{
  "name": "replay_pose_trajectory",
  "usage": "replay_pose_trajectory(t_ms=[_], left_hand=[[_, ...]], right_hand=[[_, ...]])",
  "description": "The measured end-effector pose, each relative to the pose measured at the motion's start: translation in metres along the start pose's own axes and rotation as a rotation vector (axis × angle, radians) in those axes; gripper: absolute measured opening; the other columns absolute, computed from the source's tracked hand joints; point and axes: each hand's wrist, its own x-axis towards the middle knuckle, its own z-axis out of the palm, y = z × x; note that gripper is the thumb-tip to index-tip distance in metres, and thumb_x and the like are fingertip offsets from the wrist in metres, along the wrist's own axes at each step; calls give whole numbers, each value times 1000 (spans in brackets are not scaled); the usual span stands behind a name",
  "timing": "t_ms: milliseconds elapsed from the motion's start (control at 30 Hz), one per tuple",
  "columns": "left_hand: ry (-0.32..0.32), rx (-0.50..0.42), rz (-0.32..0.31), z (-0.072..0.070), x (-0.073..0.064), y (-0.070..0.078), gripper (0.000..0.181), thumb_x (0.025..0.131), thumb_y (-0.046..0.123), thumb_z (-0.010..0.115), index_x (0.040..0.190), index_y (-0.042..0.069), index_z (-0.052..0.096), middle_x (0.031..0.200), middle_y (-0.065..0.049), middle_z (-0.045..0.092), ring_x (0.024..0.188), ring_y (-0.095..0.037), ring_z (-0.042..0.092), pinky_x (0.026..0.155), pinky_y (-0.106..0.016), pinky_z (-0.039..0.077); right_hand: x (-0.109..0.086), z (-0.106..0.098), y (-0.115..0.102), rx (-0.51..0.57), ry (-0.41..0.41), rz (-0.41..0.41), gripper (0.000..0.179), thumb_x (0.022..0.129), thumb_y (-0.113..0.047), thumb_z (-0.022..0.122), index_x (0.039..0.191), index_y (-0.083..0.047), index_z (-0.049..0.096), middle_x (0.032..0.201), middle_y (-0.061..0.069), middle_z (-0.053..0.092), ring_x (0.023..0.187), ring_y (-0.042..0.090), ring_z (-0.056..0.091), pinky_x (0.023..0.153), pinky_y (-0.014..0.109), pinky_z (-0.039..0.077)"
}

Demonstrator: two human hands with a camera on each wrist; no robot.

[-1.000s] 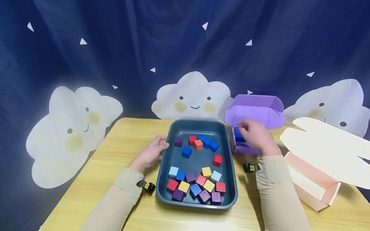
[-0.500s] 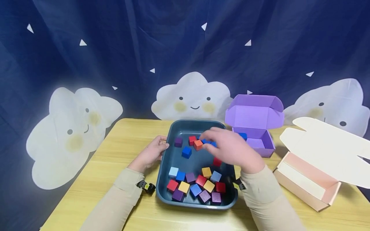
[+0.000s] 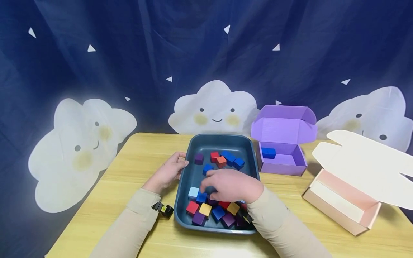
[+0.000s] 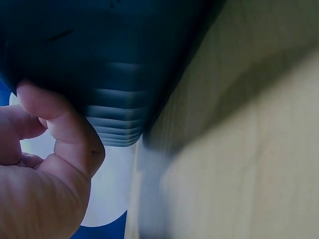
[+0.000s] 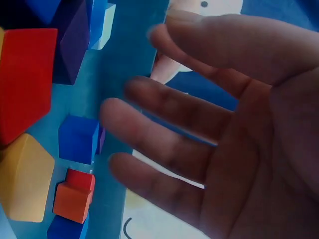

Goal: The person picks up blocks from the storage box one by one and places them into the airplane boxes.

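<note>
A dark blue-grey tray (image 3: 222, 230) holds loose cubes in red, blue, yellow, purple, pale blue and orange. At its left rim my left hand (image 3: 167, 171) grips the edge; the left wrist view shows bent fingers (image 4: 72, 129) against the tray's outer wall. Over the middle of the tray hovers my right hand (image 3: 232, 184), palm down. In the right wrist view its fingers (image 5: 159, 137) are spread and hold nothing. A blue cube (image 3: 201, 197) and a pale blue cube (image 3: 193, 192) lie below its fingertips. The hand hides part of the cubes toward the right.
An open purple box (image 3: 284, 169) with blue cubes (image 3: 268, 153) at its left end stands right of the tray. Farther right lies an open pink box (image 3: 342, 204) with a wide cream lid (image 3: 368, 165). A dark blue curtain (image 3: 206, 43) hangs behind the table (image 3: 142, 150).
My right hand has left the purple box and moved left over the tray, then nearer to me above the front cubes. Blue cubes in the box are uncovered. My left hand stays put.
</note>
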Motion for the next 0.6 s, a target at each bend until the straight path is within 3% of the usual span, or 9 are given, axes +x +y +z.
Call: replay_pose_trajectory(t_ms=[67,233,433,600], left_hand=[[-1,-3,5,0,1,0,33,109,12,44,137,-1,37,112,-28,58,82,-24,65,71,-33,58],[2,-6,7,0,2,-1,33,109,13,44,137,-2,37,112,-29,58,82,-25,65,70,-34,58],[6,-1,4,-1,1,-2,33,108,13,44,137,-2,37,114,-31,57,85,-27,66,71,-34,59],[4,-1,-1,-1,1,-3,34,108,13,44,138,-2,36,114,-31,57,84,-27,65,71,-34,58]], right_hand=[[0,3,0,0,-39,6,22,92,-21,76,112,-29,74,112,-12,66,112,13,60,89,32,54],[2,10,1,31,-116,19,17,90,-14,75,97,-29,75,97,-13,64,86,8,55,69,24,50],[4,15,2,40,-151,31,21,87,-9,75,94,-29,75,92,-13,63,83,8,53,64,23,48],[4,17,2,48,-145,92,16,85,-9,77,90,-24,72,88,-10,62,76,9,53,60,23,48]])
